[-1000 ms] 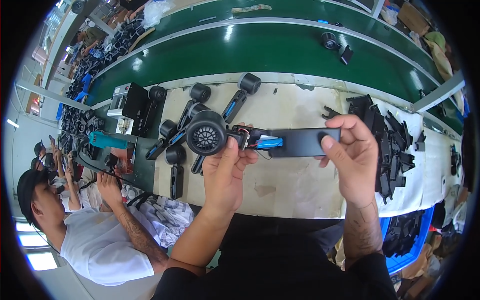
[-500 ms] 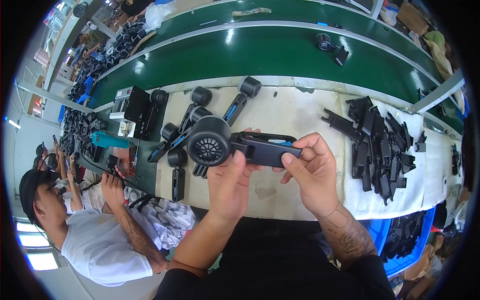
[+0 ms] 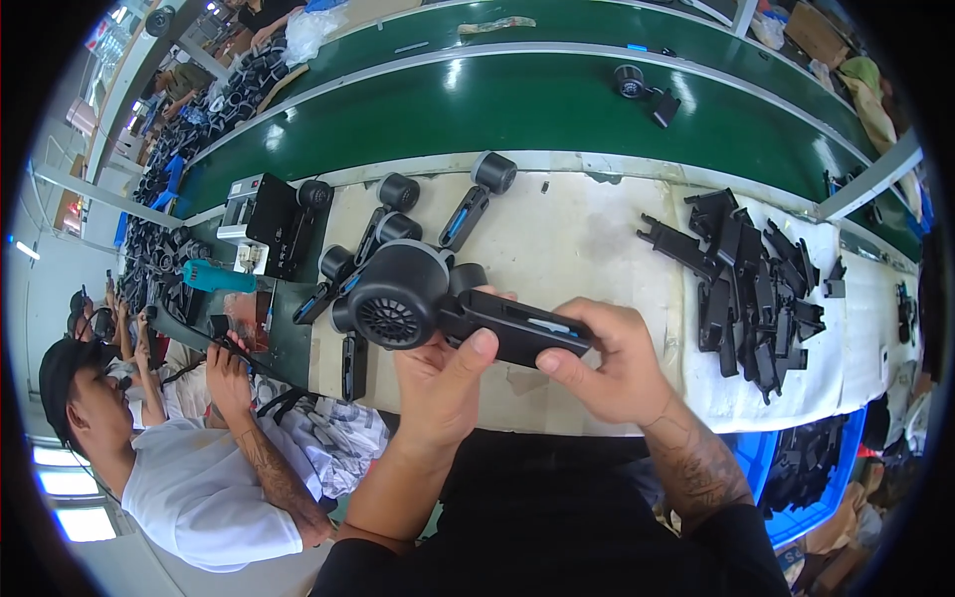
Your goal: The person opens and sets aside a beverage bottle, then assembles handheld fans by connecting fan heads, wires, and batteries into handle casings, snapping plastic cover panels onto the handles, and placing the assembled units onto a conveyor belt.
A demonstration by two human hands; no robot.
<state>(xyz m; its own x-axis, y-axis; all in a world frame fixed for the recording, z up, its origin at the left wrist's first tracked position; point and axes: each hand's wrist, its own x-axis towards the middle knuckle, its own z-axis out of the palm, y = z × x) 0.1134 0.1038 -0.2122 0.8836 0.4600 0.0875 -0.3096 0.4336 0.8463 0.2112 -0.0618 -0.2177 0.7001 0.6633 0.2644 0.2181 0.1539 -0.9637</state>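
Observation:
Between both hands, above the table, is a black device with a round grilled head (image 3: 401,289) and a long flat handle (image 3: 519,328). A long slot in the handle shows some blue and a pale strip inside. My left hand (image 3: 443,383) is closed around the neck end, its thumb on the handle's near side. The handle's far end is gripped by my right hand (image 3: 609,360), with the thumb in front and fingers behind. Behind the held head, several similar devices (image 3: 465,216) with round heads and blue-lined handles lie on the pale mat, partly covered.
At right on the table is a pile of black handle shells (image 3: 741,284). A blue crate (image 3: 848,468) of black parts stands below it. Left are a teal power tool (image 3: 219,278) and a black-and-silver machine (image 3: 264,224). A co-worker (image 3: 214,468) sits left. A green conveyor (image 3: 517,109) runs behind.
The device has tilted and come slightly nearer, its head moving down and its handle's slotted side turning into view. The device on the conveyor has shifted left.

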